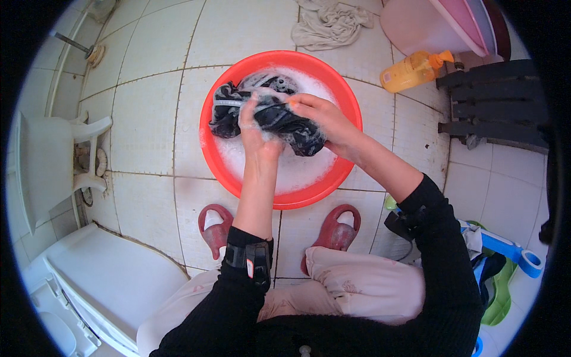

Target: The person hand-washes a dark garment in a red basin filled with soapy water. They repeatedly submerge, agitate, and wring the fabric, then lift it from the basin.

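Note:
A wet black garment (291, 128) with a pale stripe band at its left end is bunched in both my hands, over a red basin (284, 200) of white suds (303, 172). My left hand (260, 141) is closed on its middle from the near side, thumb pointing up and fingers mostly hidden by cloth. From the right, my right hand (326, 119) grips the upper edge, with a small orange spot at its fingertips that I cannot make out. Foam clings to the cloth and to my fingers. More dark cloth lies in the suds at the basin's far side.
A yellow pump bottle (414, 71) lies tipped at the far right near pink basins (425, 27) and a dark slatted stool (496, 106). A grey rag (330, 27) is on the tiles behind. White plastic furniture (56, 157) stands left; my slippers (339, 229) are in front.

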### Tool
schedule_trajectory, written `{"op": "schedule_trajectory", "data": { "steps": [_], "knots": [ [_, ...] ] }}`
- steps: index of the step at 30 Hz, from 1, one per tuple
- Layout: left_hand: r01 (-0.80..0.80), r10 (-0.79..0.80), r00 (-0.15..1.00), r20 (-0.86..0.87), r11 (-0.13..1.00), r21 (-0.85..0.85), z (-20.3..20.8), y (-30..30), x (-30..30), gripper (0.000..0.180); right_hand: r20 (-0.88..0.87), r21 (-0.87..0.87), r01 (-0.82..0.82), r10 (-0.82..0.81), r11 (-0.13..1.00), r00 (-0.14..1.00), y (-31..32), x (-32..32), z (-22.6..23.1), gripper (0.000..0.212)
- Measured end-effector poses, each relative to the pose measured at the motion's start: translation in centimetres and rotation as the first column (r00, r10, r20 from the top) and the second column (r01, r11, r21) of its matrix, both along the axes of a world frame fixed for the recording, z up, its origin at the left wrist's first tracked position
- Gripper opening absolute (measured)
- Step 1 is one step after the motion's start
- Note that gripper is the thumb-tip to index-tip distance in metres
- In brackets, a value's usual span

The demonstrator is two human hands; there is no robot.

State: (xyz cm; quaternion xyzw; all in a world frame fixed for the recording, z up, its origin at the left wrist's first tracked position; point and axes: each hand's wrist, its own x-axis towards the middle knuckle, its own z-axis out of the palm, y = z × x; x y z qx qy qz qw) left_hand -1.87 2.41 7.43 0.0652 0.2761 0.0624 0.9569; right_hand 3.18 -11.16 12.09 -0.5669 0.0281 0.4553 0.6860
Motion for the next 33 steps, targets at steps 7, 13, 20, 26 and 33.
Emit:
{"op": "schedule_trajectory", "data": {
  "steps": [7, 13, 20, 26, 33],
  "knots": [
    [-0.032, 0.037, 0.994, -0.101, 0.998, 0.051, 1.9, 0.7, 1.5, 0.024, 0.8, -0.236, -0.033, 0.214, 0.971, 0.561, -3.6, -2.4, 3.0, 0.059],
    [-0.052, 0.052, 0.986, -0.158, 0.999, 0.0, 4.1, -0.4, 1.4, 0.029, 0.895, -0.361, 0.249, 0.409, 0.899, -0.18, -1.7, -3.8, 2.2, 0.077],
    [0.022, -0.024, 0.995, -0.097, 1.0, -0.019, 3.5, 0.6, -0.1, 0.016, 0.851, -0.511, -0.043, 0.513, 0.858, 0.111, -0.8, 0.6, 1.7, 0.073],
    [-0.134, 0.119, 0.98, 0.162, 0.987, 0.086, 1.5, 0.3, -0.5, 0.01, 0.589, -0.315, -0.167, 0.33, 0.935, 0.738, 0.2, 0.2, 0.5, 0.054],
    [-0.115, 0.106, 0.992, 0.066, 0.982, 0.151, 0.8, -0.2, 0.4, 0.01, 0.066, -0.168, -0.258, 0.272, 0.951, 0.96, -0.7, 0.6, 1.3, 0.062]
  ]
}}
